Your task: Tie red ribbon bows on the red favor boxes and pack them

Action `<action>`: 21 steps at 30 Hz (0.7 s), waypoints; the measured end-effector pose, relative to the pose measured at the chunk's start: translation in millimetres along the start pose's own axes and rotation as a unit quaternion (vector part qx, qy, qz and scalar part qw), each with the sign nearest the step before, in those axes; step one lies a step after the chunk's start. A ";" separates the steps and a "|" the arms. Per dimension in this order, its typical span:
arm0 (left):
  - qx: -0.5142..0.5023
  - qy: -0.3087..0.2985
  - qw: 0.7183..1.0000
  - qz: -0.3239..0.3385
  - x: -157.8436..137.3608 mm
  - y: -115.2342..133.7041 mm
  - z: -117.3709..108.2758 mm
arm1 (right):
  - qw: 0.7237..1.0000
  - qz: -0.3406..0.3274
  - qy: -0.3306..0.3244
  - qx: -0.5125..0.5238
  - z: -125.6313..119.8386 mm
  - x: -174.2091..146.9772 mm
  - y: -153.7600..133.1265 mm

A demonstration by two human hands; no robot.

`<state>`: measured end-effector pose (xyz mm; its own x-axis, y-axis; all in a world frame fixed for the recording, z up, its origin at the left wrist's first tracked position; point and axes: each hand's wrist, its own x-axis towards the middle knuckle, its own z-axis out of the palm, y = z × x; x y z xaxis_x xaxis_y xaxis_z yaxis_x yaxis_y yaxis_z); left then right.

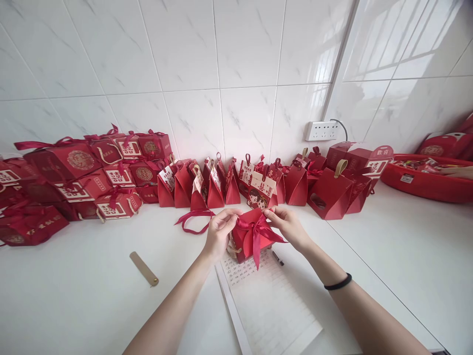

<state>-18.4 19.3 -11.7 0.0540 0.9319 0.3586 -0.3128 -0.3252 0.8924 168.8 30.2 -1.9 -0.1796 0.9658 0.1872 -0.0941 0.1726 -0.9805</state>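
**Q:** State the item under inspection and its position.
**A:** A red gift box [248, 238] with a satin bow [254, 228], above the far end of a handwritten notebook [275, 305]. Whether it bears on the paper cannot be told. Clock readings take the box as centre, twelve toward the wall.

**Q:** Condition of the hands?
**A:** Left hand [221, 230], ten o'clock: thumb and fingers pinching the bow's left loop. Right hand [287, 226], two o'clock: fingertips pinching the right loop.

**Q:** Adjacent articles?
**A:** Pen [278, 258] at four, just beside the box. Loose ribbon [194, 222] between nine and ten, near the left hand. Gold-coloured strip [144, 269] between eight and nine, apart.

**Q:** Farther out?
**A:** Standing boxes [296, 186] from ten to two; stacked boxes [70, 165] past nine; between two and three, a red tray [424, 183], another person's hand [460, 171] at its edge.
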 end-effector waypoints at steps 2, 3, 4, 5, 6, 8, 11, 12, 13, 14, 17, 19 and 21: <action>-0.014 0.004 1.000 -0.004 0.3 0.3 1.1 | 1.000 0.000 -0.001 -0.002 0.0 -0.1 -0.2; -0.020 0.003 1.000 -0.008 0.4 0.3 1.5 | 1.000 0.000 -0.001 -0.003 0.1 -0.3 -0.3; -0.026 0.002 1.000 -0.013 0.5 0.4 1.8 | 1.000 0.001 0.000 -0.004 0.3 -0.5 -0.4; -0.032 0.002 0.999 -0.018 0.5 0.7 2.0 | 1.000 0.003 0.002 -0.005 0.4 -0.7 -0.5; -0.039 0.002 0.999 -0.021 0.5 1.2 2.2 | 1.000 0.004 0.004 -0.005 0.6 -0.9 -0.6; -0.055 0.003 0.998 -0.025 0.1 3.2 2.7 | 1.000 0.008 0.007 -0.006 1.0 -1.4 -0.9; -0.071 0.008 0.997 -0.020 -0.9 7.7 3.8 | 1.000 0.007 0.005 -0.003 1.3 -2.0 -1.8; -0.070 0.009 0.997 -0.015 -1.2 9.1 4.1 | 1.000 0.005 0.003 -0.001 1.3 -2.3 -2.3; -0.065 0.011 0.998 -0.010 -1.4 10.1 4.2 | 1.000 0.001 0.000 0.000 1.3 -2.8 -3.0; -0.057 0.012 0.998 -0.003 -1.5 10.8 3.9 | 1.000 -0.004 -0.004 0.001 1.3 -3.5 -3.8; -0.010 0.008 1.000 0.027 -1.5 10.3 1.0 | 0.999 -0.016 -0.028 0.002 1.7 -6.1 -6.3; 0.027 -0.005 0.998 0.058 -1.0 8.7 -2.2 | 0.999 -0.018 -0.043 0.004 2.1 -7.6 -6.8; 0.059 -0.017 0.994 0.093 -0.4 7.2 -5.1 | 0.999 -0.014 -0.048 0.008 2.6 -8.0 -5.7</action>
<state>-25.5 17.4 -6.8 0.0375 0.8488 0.5274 -0.2062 -0.5099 0.8352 168.2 21.0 2.4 -0.2707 0.9374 0.2193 -0.1153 0.1946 -0.9741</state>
